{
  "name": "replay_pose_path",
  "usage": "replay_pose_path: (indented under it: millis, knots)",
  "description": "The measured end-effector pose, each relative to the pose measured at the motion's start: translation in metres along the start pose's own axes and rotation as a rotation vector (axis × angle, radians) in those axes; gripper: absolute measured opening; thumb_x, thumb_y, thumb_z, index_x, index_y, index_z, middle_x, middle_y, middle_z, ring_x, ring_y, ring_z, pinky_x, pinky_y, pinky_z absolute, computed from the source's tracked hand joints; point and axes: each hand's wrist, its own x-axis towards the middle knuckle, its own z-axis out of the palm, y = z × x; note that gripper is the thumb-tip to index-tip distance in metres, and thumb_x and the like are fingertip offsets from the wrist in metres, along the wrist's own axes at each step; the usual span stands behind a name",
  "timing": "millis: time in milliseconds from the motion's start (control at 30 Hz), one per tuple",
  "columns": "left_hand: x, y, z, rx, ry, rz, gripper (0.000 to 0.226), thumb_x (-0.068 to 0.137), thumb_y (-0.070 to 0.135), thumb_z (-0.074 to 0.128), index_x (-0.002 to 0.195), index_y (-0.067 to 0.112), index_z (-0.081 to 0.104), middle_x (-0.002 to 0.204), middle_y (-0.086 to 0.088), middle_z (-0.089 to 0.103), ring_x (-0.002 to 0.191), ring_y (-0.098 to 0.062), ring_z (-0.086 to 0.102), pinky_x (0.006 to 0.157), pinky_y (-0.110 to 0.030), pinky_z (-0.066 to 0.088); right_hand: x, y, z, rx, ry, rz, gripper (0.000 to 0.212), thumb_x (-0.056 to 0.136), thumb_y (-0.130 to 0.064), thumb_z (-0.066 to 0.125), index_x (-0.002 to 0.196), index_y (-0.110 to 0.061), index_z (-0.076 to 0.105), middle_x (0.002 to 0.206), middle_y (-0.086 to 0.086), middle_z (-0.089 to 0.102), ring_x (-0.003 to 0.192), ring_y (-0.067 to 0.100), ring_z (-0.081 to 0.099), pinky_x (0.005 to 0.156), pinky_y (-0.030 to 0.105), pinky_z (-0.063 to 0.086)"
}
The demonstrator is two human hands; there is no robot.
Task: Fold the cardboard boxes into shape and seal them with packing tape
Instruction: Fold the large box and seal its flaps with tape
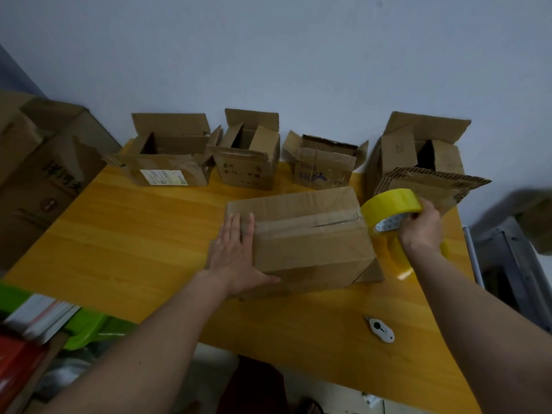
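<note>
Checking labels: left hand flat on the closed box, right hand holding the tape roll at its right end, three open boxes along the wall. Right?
One thing is wrong: the head view shows four open boxes along the wall, not three. The rest holds: left hand flat on the closed box, right hand holding the tape roll at its right end.

I count 5 cardboard boxes point(301, 234) on the table point(134, 234), 2 rolls of yellow tape point(391, 207), 1 small cutter point(380, 329), and 2 hands point(236, 252).
</note>
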Motion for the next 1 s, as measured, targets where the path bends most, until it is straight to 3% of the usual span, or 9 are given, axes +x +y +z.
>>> replay_pose_path:
  millis: [100,233,333,500,600,700,800,900,1000]
  knots:
    - [0.001,-0.003,0.0,-0.023,-0.001,0.005,0.143,0.056,0.09,0.053,0.142,0.016,-0.034,0.154,-0.014,-0.028,0.142,-0.029,-0.027,0.119,-0.045,-0.002,0.001,0.004,0.006,0.07,-0.065,0.059,0.031,0.096,-0.007,0.044,0.126,-0.003,0.053,0.12,0.026,0.059,0.11,0.046,0.053,0.088,0.051,0.045]
    - [-0.001,-0.019,-0.001,-0.039,-0.007,0.04,0.142,0.054,0.09,0.054,0.141,0.022,-0.036,0.154,-0.01,-0.03,0.142,-0.026,-0.028,0.119,-0.042,-0.009,-0.01,0.011,0.01,0.13,-0.172,0.058,0.041,0.097,-0.012,0.045,0.138,-0.015,0.046,0.128,0.021,0.057,0.114,0.044,0.052,0.091,0.051,0.045]
    - [0.003,-0.035,-0.009,0.012,-0.056,0.053,0.143,0.051,0.092,0.052,0.141,0.026,-0.036,0.152,-0.012,-0.034,0.14,-0.027,-0.032,0.116,-0.04,-0.014,-0.028,0.022,0.01,0.136,-0.266,0.018,0.046,0.095,-0.008,0.048,0.14,-0.019,0.043,0.117,0.022,0.061,0.099,0.045,0.057,0.082,0.054,0.05]
    - [0.003,0.002,-0.008,-0.029,-0.136,0.155,0.145,0.046,0.095,0.05,0.134,0.029,-0.045,0.142,-0.009,-0.05,0.13,-0.028,-0.045,0.108,-0.044,-0.023,-0.07,0.025,0.017,0.243,-0.41,0.064,0.038,0.087,0.002,0.052,0.115,-0.024,0.044,0.085,0.006,0.058,0.079,0.035,0.06,0.07,0.062,0.052]
    - [-0.001,0.042,0.004,-0.009,-0.097,0.23,0.144,0.051,0.095,0.047,0.138,0.02,-0.04,0.144,-0.012,-0.046,0.133,-0.029,-0.043,0.111,-0.044,-0.023,-0.092,0.02,0.022,0.266,-0.505,0.049,0.033,0.087,-0.001,0.054,0.107,-0.023,0.041,0.084,0.006,0.056,0.079,0.033,0.06,0.07,0.06,0.053]
    - [-0.006,0.063,0.008,0.022,-0.075,0.232,0.144,0.054,0.096,0.042,0.142,0.01,-0.033,0.147,-0.016,-0.041,0.136,-0.031,-0.038,0.116,-0.046,-0.015,-0.097,0.021,0.015,0.295,-0.626,0.049,0.035,0.086,0.001,0.059,0.107,-0.019,0.039,0.086,0.006,0.056,0.079,0.024,0.058,0.071,0.052,0.054]
    - [-0.013,0.074,0.008,0.014,-0.075,0.226,0.138,0.062,0.091,0.042,0.144,0.006,-0.029,0.148,-0.016,-0.039,0.138,-0.031,-0.034,0.117,-0.045,-0.015,-0.097,0.022,0.001,0.308,-0.76,0.008,0.039,0.083,0.001,0.066,0.112,-0.014,0.046,0.095,0.004,0.059,0.087,0.016,0.058,0.065,0.029,0.049]
    - [-0.016,0.076,0.008,-0.02,-0.088,0.255,0.119,0.079,0.066,0.053,0.146,0.006,-0.024,0.153,-0.014,-0.032,0.142,-0.028,-0.028,0.117,-0.04,-0.014,-0.092,0.024,-0.015,0.404,-0.914,0.015,0.05,0.073,-0.007,0.079,0.115,-0.015,0.052,0.106,0.007,0.065,0.1,0.021,0.062,0.083,0.032,0.052]
    - [-0.021,0.071,0.008,-0.012,-0.148,0.357,0.107,0.085,0.046,0.056,0.147,0.009,-0.024,0.155,-0.007,-0.031,0.142,-0.021,-0.028,0.117,-0.035,-0.013,-0.088,0.029,-0.034,0.39,-1.207,-0.009,0.064,0.06,-0.026,0.089,0.117,-0.022,0.061,0.113,0.001,0.069,0.107,0.018,0.064,0.096,0.036,0.048]
